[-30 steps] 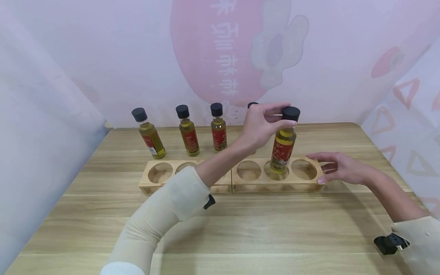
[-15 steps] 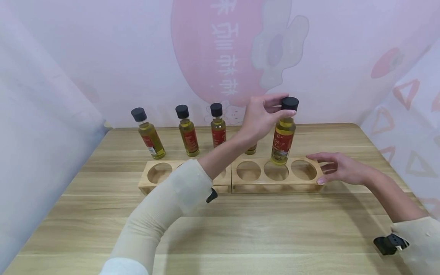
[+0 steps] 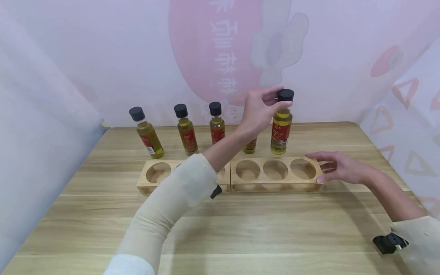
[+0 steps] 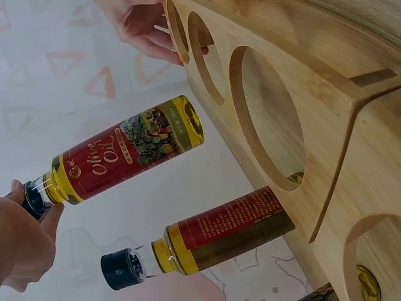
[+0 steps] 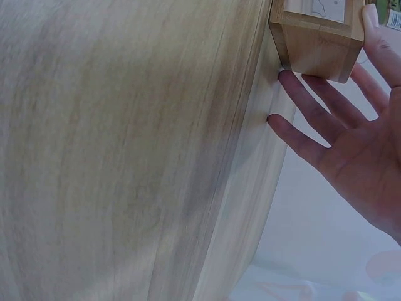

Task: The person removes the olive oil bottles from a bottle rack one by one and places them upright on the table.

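By its black cap, the left hand (image 3: 257, 114) holds an upright olive oil bottle (image 3: 281, 135) with a red label, thumb in front and fingers behind. In the left wrist view the bottle's base is apart from the wooden rack (image 4: 326, 119). The middle hole of the right-hand rack (image 3: 275, 186) is uncovered. Thumb and forefinger of the right hand (image 3: 345, 169) grip the rack's right end at its front and back corners. In the right wrist view the other fingers (image 5: 313, 116) are spread beside the end block (image 5: 319, 53).
Another rack (image 3: 148, 183) adjoins on the left, partly hidden by the left sleeve (image 3: 178, 194). Behind the racks stand more oil bottles: one at the far left (image 3: 151, 139), a second (image 3: 189, 137), a third (image 3: 217, 128) and one partly behind the left arm (image 3: 250, 146). A patterned curtain (image 3: 137, 57) backs the wooden table (image 3: 275, 229).
The left hand has raised the bottle out of the right-hand rack's middle hole and moved it backward, to behind the rack. The right hand has stayed at the rack's end.
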`<state>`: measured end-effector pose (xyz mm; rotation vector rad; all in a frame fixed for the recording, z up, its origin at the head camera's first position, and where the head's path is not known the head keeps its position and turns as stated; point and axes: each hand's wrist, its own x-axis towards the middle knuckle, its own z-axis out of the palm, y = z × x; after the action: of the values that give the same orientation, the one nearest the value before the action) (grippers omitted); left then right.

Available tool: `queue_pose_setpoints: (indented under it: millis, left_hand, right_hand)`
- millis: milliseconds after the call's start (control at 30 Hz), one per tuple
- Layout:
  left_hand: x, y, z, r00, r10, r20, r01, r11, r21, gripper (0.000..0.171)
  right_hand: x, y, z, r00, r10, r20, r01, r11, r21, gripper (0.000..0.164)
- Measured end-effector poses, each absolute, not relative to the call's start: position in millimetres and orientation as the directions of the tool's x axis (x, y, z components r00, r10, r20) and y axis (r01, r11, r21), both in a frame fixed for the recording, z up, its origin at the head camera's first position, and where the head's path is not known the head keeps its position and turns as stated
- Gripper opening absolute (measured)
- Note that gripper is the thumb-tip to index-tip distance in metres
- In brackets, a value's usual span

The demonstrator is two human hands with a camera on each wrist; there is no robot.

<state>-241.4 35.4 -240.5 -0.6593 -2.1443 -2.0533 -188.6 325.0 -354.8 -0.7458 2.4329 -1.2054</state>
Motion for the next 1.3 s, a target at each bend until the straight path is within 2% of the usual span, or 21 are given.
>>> queue_pose_setpoints:
  millis: [767,1300]
  left_hand:
    - [-256,43,-255,-0.934,0.17,0.314,0.316,-0.016,0.949,0.048]
    - [-264,55,-272,-0.961,0.147,0.236,0.248,0.075,0.966,0.048]
  right_hand:
    - [-190,326,-355,-0.815,-0.577,-0.054,-0.312,0.516,-0.798,0.075]
    - [-189,325,-355,-0.817,-0.573,-0.061,-0.3,0.513,-0.804,0.075]
